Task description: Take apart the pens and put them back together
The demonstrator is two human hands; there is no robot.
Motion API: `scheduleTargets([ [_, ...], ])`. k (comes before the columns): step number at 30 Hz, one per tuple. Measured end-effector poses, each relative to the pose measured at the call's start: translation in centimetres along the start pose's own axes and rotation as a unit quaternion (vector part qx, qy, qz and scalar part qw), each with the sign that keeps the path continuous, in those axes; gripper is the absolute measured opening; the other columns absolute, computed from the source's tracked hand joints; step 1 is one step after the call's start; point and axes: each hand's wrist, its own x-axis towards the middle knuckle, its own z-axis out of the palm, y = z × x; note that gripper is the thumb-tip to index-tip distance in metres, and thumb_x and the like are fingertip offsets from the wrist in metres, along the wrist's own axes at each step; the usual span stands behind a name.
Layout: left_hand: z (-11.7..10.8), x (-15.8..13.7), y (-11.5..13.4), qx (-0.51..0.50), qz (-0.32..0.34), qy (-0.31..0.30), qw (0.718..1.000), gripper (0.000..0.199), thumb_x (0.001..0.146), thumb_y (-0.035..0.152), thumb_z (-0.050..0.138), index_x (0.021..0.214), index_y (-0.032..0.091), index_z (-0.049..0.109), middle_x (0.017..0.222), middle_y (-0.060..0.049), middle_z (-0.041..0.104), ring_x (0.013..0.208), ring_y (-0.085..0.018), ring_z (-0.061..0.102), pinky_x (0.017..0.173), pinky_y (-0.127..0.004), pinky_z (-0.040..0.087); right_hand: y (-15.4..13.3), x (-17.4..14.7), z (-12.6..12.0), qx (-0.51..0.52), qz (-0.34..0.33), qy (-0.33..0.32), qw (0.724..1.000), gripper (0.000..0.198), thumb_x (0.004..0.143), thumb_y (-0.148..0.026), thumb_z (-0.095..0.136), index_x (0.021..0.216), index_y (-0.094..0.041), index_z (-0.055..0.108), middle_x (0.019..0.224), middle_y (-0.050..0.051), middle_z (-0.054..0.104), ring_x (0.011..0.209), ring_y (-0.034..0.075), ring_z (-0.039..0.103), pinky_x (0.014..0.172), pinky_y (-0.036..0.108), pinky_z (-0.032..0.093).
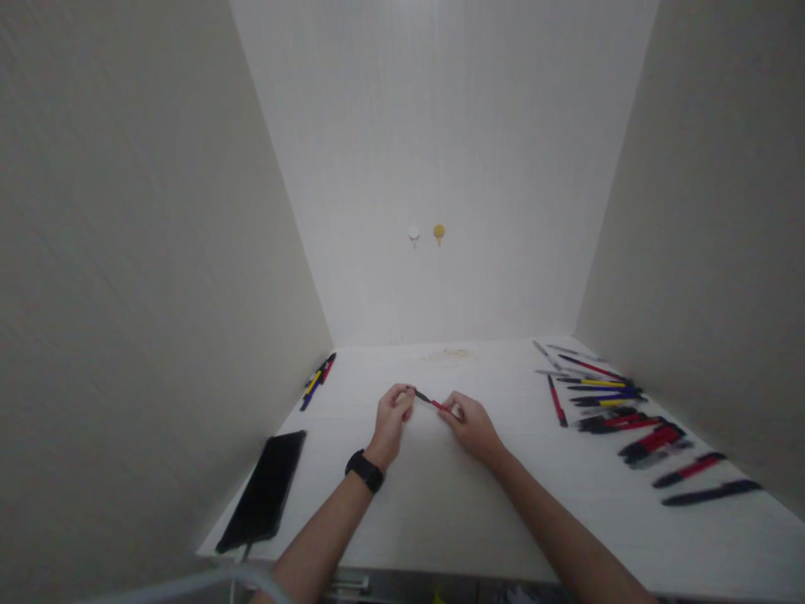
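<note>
Pale walls (440, 126) stand around a white table (440, 512). Over the middle of it is 1 thin pen (430, 402), red at 1 end and black at the other, held at a slant. The left hand (391, 411) pinches the black end, and the right hand (471, 425) pinches the red end. It is probably light and stiff, like hard plastic. It may be a bit slippery, so its long body is likely the best place to hold, with a gentle pinch. Bending it hard might snap it. A black watch (365, 471) is on the left wrist. Near the left edge lie a flat black tablet (264, 491) and a small bunch of pens (319, 382). Off to the right lies a big spread of pens (654, 440), many red and black.
</note>
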Motion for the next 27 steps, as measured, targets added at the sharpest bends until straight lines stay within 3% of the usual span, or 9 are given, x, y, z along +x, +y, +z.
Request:
scheduleTargets([
  [6, 0.1, -0.1, 0.3, -0.017, 0.002, 0.009, 1.0, 0.034, 0.069, 0.044, 0.073, 0.082, 0.016, 0.058, 0.063, 0.006, 0.046, 0.047, -0.003, 0.033, 0.044, -0.019, 0.021, -0.5, -0.3, -0.4, -0.081, 0.01, 0.001, 0.997, 0.013, 0.086, -0.034, 0.051, 0.086, -0.022, 0.055, 0.076, 0.0, 0.064, 0.065, 0.015, 0.055, 0.06, 0.023, 0.033],
  [11, 0.3, -0.2, 0.5, -0.027, -0.016, -0.003, 1.0, 0.038, 0.066, 0.046, 0.074, 0.084, 0.016, 0.059, 0.062, 0.005, 0.048, 0.046, -0.003, 0.034, 0.044, -0.02, 0.021, -1.1, -0.3, -0.8, -0.167, 0.002, -0.017, 0.986, 0.031, 0.092, -0.05, 0.041, 0.092, -0.024, 0.059, 0.072, 0.001, 0.066, 0.064, 0.016, 0.057, 0.058, 0.024, 0.029],
  [15, 0.2, -0.1, 0.3, -0.009, -0.003, -0.005, 1.0, 0.038, 0.068, 0.047, 0.073, 0.085, 0.015, 0.06, 0.062, 0.005, 0.049, 0.047, -0.004, 0.035, 0.045, -0.02, 0.023, -1.5, -0.3, -0.8, -0.208, -0.021, -0.057, 0.976, 0.037, 0.097, -0.048, 0.03, 0.101, -0.027, 0.06, 0.078, 0.003, 0.07, 0.069, 0.016, 0.061, 0.058, 0.024, 0.028],
  [22, -0.1, 0.2, -0.1, 0.0, 0.045, 0.044, 0.998, 0.036, 0.074, 0.049, 0.068, 0.085, 0.017, 0.057, 0.065, 0.005, 0.046, 0.05, -0.005, 0.036, 0.046, -0.02, 0.024, -1.9, -0.4, -0.8, -0.254, -0.055, -0.077, 0.963, 0.034, 0.098, -0.039, 0.028, 0.097, -0.026, 0.06, 0.077, 0.004, 0.07, 0.064, 0.015, 0.061, 0.055, 0.025, 0.024],
  [27, -0.4, 0.3, 0.1, 0.038, 0.096, 0.141, 0.985, 0.033, 0.078, 0.051, 0.062, 0.084, 0.019, 0.054, 0.061, 0.005, 0.045, 0.053, -0.009, 0.039, 0.05, -0.021, 0.029, -1.7, -0.3, -0.8, -0.263, -0.044, -0.073, 0.961, 0.031, 0.098, -0.038, 0.031, 0.095, -0.026, 0.059, 0.074, 0.004, 0.07, 0.063, 0.015, 0.061, 0.054, 0.025, 0.023],
])
